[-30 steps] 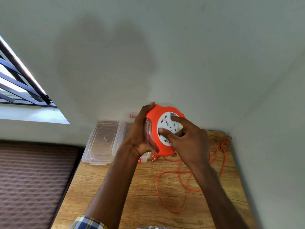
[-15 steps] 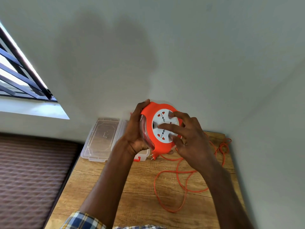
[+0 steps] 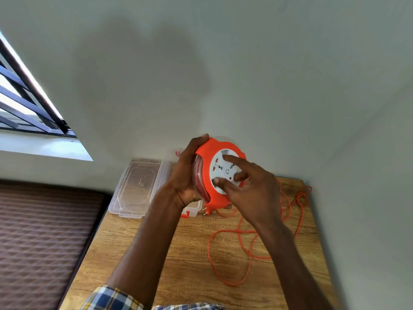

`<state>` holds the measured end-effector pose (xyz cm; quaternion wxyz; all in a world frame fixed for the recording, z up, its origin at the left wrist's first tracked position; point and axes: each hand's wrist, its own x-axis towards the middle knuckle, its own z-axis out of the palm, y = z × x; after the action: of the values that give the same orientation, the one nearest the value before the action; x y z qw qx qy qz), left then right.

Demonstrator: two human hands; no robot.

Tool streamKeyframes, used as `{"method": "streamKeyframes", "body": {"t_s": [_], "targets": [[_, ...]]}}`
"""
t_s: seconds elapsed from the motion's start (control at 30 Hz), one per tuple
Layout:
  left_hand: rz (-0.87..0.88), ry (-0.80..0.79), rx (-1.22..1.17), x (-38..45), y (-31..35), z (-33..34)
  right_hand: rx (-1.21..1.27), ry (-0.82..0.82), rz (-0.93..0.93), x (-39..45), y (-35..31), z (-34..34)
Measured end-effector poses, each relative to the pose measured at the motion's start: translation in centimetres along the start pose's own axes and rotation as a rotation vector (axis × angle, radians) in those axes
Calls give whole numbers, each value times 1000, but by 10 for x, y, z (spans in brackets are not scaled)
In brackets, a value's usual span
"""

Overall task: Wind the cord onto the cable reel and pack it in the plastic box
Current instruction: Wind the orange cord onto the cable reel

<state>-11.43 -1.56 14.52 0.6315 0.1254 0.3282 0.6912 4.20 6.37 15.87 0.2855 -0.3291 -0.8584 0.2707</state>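
An orange cable reel (image 3: 206, 162) with a white socket face is held upright above the far side of the wooden table (image 3: 178, 253). My left hand (image 3: 185, 173) grips its left rim and clear side. On the white face rest the spread fingers of my right hand (image 3: 248, 186). A loose orange cord (image 3: 243, 260) runs from the reel's bottom and lies in loops on the table's right half. Its plug (image 3: 206, 210) hangs just under the reel. The clear plastic box (image 3: 193, 209) sits behind my left wrist, mostly hidden.
The box's clear lid (image 3: 136, 189) lies flat at the table's far left corner. Grey walls close in behind and on the right. A brown patterned surface (image 3: 44, 242) lies left of the table, below a barred window (image 3: 24, 104).
My right hand's fingers have shifted around the white socket face, turning it. The reel has risen slightly and the cord loops on the table have pulled in a little.
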Motion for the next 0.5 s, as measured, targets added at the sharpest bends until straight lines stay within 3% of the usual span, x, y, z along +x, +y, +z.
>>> {"method": "streamKeyframes", "body": {"t_s": [0.07, 0.17, 0.37, 0.5], "targets": [[-18, -14, 4, -1, -2, 4, 44, 90, 152, -1, -7, 8], [-26, 2, 19, -2, -6, 8, 103, 76, 259, 0, -7, 14], [0, -52, -38, -3, -1, 6, 67, 25, -73, 4, 12, -6], [2, -43, -44, -1, -1, 2, -15, -173, -259, 8, 18, -15]]}}
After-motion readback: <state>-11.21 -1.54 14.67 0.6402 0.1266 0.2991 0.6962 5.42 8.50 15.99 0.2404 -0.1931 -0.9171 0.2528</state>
